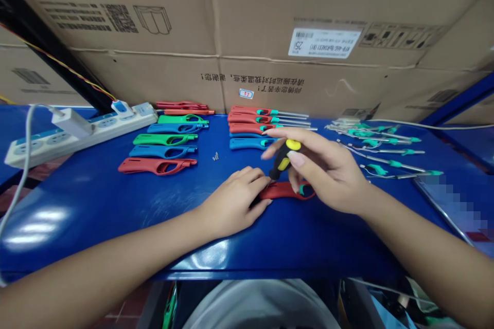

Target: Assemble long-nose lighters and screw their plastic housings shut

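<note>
My right hand (328,167) grips a short black and yellow screwdriver (284,157), tilted with its tip down at the left part of a red lighter (283,191). That lighter lies flat on the blue table, with a teal trigger near its right end. My left hand (237,198) holds the lighter's left end between fingers and thumb. The screwdriver's tip is hidden near my left fingertips. Beyond my hands lie several lighters with metal tubes, among them a blue lighter (250,143) and a red lighter (250,128).
Empty lighter casings, such as a red casing (139,165), line the left. A few small screws (215,156) lie mid-table. Metal tubes with teal parts (393,163) are at the right. A white power strip (96,128) and a cardboard box (254,20) stand behind; a pale bin (262,303) is below.
</note>
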`<act>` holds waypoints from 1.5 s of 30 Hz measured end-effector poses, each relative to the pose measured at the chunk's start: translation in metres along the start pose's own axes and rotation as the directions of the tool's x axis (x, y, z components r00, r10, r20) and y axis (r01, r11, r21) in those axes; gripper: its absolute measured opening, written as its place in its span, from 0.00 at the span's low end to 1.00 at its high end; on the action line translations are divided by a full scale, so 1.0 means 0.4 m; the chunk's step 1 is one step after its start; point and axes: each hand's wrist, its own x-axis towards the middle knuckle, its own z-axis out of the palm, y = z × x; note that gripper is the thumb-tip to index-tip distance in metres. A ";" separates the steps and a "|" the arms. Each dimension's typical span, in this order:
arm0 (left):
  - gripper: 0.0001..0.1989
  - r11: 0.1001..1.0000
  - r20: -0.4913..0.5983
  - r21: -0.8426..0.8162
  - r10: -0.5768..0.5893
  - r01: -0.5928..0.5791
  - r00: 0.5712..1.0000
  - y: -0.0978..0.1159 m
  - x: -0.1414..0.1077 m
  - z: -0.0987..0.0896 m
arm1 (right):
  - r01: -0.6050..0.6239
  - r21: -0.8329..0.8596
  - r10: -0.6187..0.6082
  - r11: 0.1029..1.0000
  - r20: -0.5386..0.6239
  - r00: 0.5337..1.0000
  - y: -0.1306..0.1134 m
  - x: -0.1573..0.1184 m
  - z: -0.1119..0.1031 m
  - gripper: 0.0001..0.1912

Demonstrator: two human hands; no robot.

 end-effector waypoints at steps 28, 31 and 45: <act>0.11 0.994 -0.017 -0.084 -0.071 0.069 0.997 -0.021 0.003 -0.009 | -0.385 -0.721 0.183 0.576 -0.346 0.920 0.268 -0.108 -0.212 0.12; 0.12 0.997 -0.017 -0.061 -0.058 0.057 0.998 -0.035 0.003 -0.018 | -0.480 -0.730 0.354 0.488 -0.337 0.872 0.279 -0.116 -0.217 0.14; 0.15 0.992 -0.264 0.123 0.029 0.004 0.964 -0.131 0.025 -0.107 | -0.242 -0.785 0.316 0.571 -0.062 0.947 0.269 -0.114 -0.233 0.18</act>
